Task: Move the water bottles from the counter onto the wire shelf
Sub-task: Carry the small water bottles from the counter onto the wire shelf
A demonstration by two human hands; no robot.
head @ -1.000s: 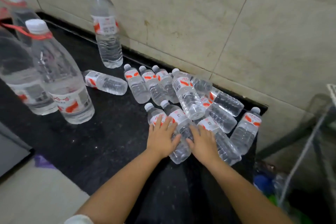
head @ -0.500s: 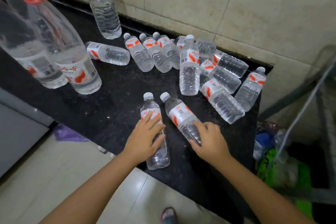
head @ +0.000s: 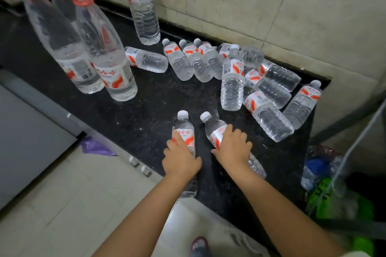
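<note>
Two small water bottles lie near the front edge of the black counter (head: pixel 146 123). My left hand (head: pixel 180 158) grips the left small bottle (head: pixel 183 131) round its middle. My right hand (head: pixel 235 148) grips the right small bottle (head: pixel 213 127), which points its cap up and left. Behind them several more small bottles lie in a pile (head: pixel 269 89) against the wall, and one small bottle (head: pixel 231 81) stands upright among them. Of the wire shelf (head: pixel 361 131) only a thin rail shows at the right edge.
Three large bottles with red handles (head: pixel 100 52) stand at the left of the counter, and a tall bottle (head: pixel 144 8) stands by the tiled wall. Bags and clutter (head: pixel 330 190) lie on the floor to the right. A grey cabinet (head: pixel 31 135) is at the left.
Both hands have pulled their two bottles away from the pile toward the counter's front edge, and their fingers have closed round them. The view has tilted further down.
</note>
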